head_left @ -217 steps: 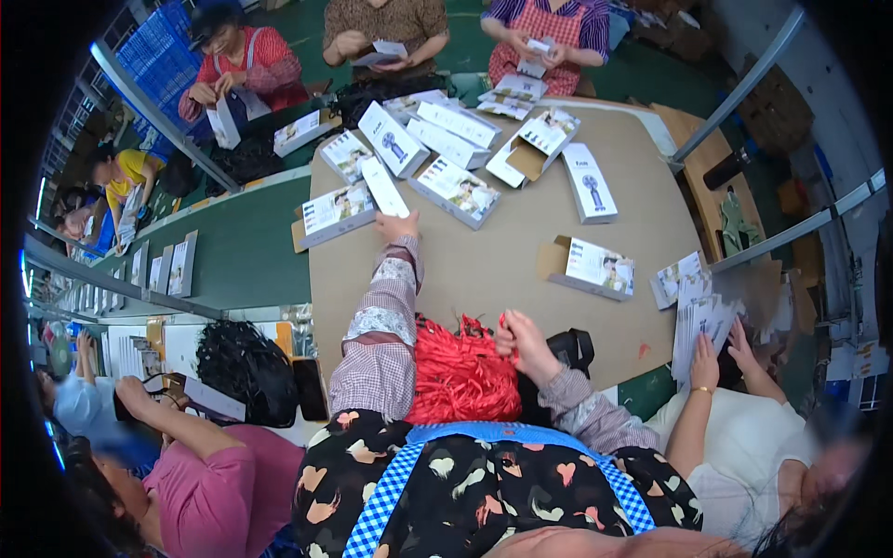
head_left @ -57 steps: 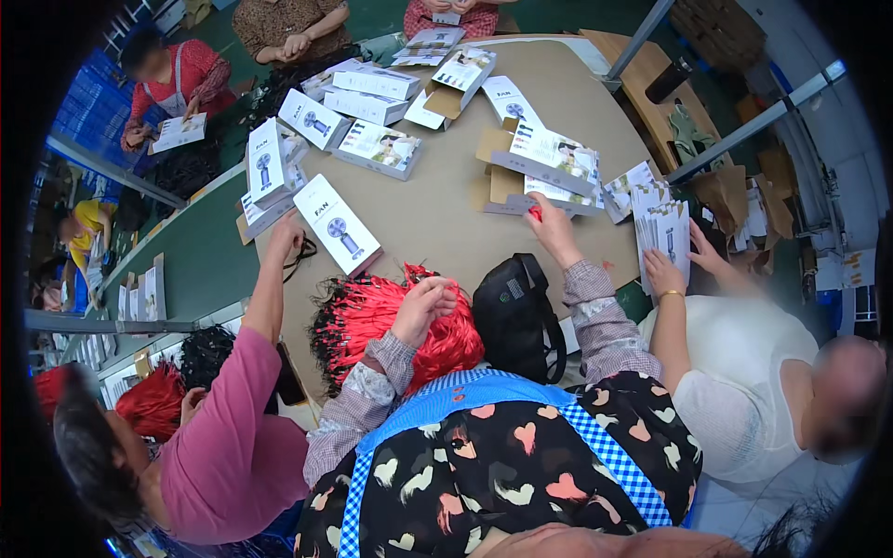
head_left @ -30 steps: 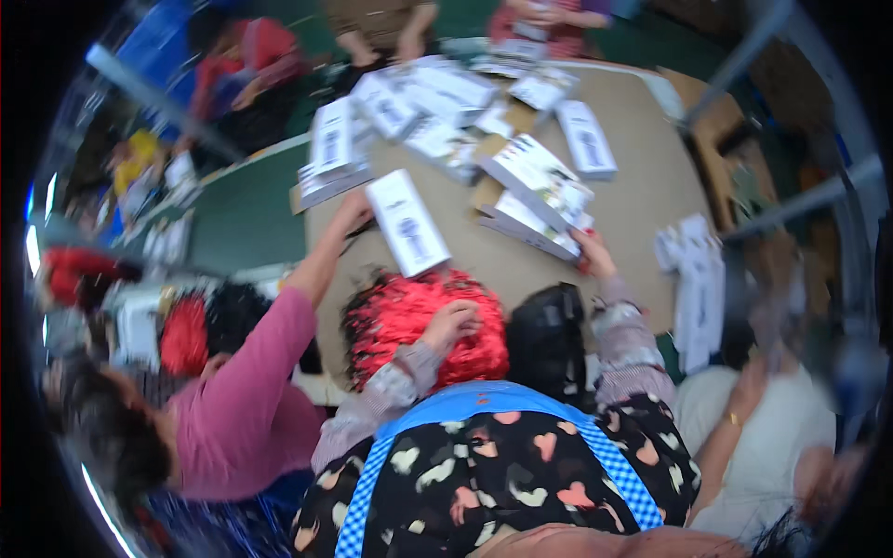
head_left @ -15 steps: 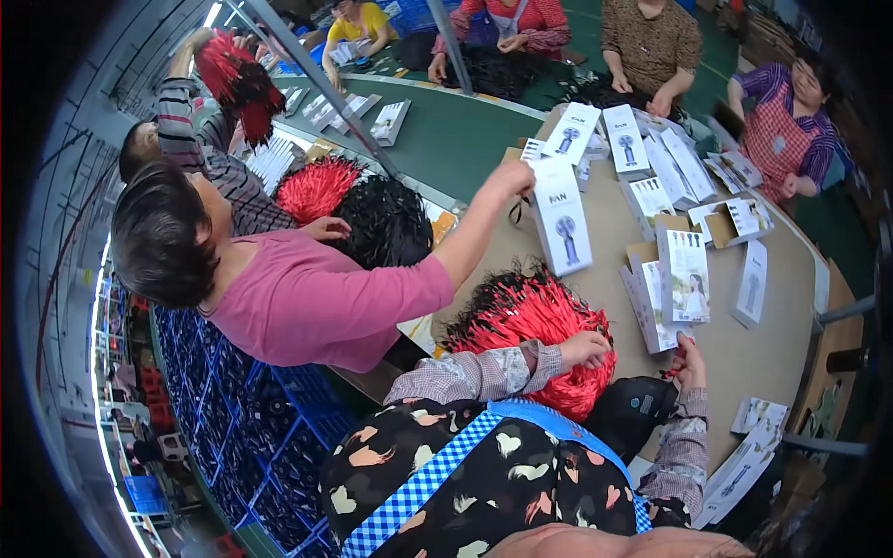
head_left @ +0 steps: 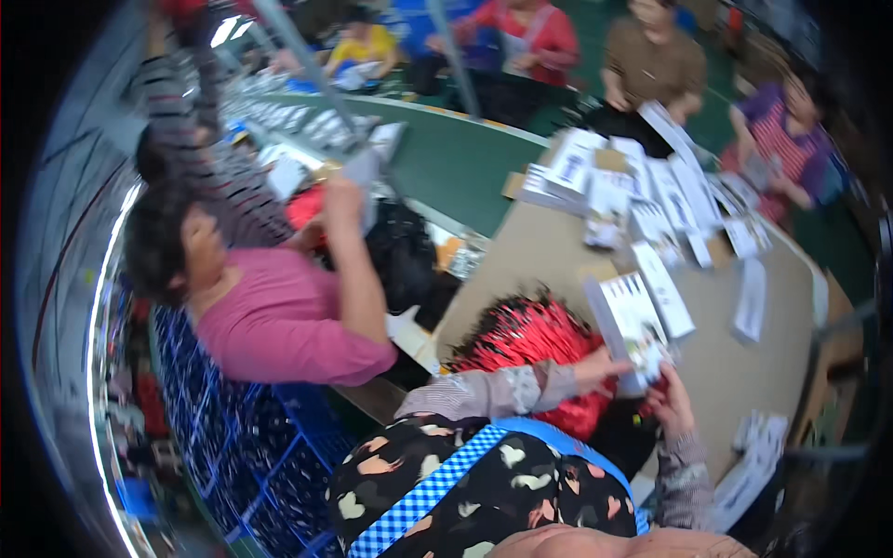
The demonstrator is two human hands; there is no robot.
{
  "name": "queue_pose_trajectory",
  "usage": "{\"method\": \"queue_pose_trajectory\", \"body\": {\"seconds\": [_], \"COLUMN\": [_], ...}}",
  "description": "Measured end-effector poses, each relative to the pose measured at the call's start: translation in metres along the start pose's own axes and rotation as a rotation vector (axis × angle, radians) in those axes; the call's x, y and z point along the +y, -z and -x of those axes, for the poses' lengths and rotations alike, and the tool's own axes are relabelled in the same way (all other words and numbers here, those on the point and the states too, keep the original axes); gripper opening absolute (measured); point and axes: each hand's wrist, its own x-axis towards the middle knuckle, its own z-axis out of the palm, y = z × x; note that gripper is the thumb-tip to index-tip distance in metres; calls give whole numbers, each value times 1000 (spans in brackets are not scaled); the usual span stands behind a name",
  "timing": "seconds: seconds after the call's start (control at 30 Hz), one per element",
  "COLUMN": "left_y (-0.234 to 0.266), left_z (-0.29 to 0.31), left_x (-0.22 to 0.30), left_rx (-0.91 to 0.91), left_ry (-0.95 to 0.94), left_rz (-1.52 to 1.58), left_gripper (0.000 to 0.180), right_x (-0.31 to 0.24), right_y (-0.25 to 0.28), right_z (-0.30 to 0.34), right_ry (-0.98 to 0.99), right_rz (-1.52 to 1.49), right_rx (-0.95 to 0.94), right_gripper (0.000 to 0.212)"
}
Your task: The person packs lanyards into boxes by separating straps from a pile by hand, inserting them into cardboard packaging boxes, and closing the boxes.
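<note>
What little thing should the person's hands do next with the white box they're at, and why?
I'd perhaps turn the white box so its far end comes nearer. A brown flap seems to stick out there, while the left hand and right hand are both at the near end. It's blurry, so I can't tell how firmly they hold it.

I've got the L forearm (head_left: pixel 502 394) angled across, nearly horiz., L hand (head_left: pixel 601 369) at its end, fingertips hidden; can't tell its grip from here. R forearm (head_left: pixel 684 474) stands approx. vert., R hand (head_left: pixel 673 404) bent in, fingers curled. I see the 2 hands close tog., L a bit higher.
</note>
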Motion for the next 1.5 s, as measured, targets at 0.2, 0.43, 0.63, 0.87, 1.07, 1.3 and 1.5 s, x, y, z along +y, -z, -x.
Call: {"method": "queue_pose_trajectory", "body": {"seconds": [0.2, 0.43, 0.63, 0.87, 1.07, 1.3, 1.5], "left_y": [11, 35, 40, 39, 32, 49, 71], "left_z": [3, 15, 28, 30, 36, 33, 35], "left_x": [1, 9, -18, -30, -26, -31, -10], "left_rx": [111, 250, 269, 153, 103, 176, 247], "left_ry": [-296, -415, -428, -355, -332, -367, -389], "left_rz": [378, 31, -207, -335, -327, -384, -99], "left_gripper": [41, 60, 64, 68, 66, 63, 58], "right_x": [12, -7, -73, -114, -87, -67, -66], "right_y": [-48, -26, -84, -146, -149, -138, -121], "right_z": [13, 11, 68, 95, 47, 33, 26], "right_ry": [343, 979, 892, 934, 810, 1393, 1377], "right_rz": [479, 756, 260, -30, 115, 852, 679], "right_rx": [-41, 191, -51, -470, -374, -100, -86], "right_gripper": [46, 29, 11, 11, 7, 15, 17]}}
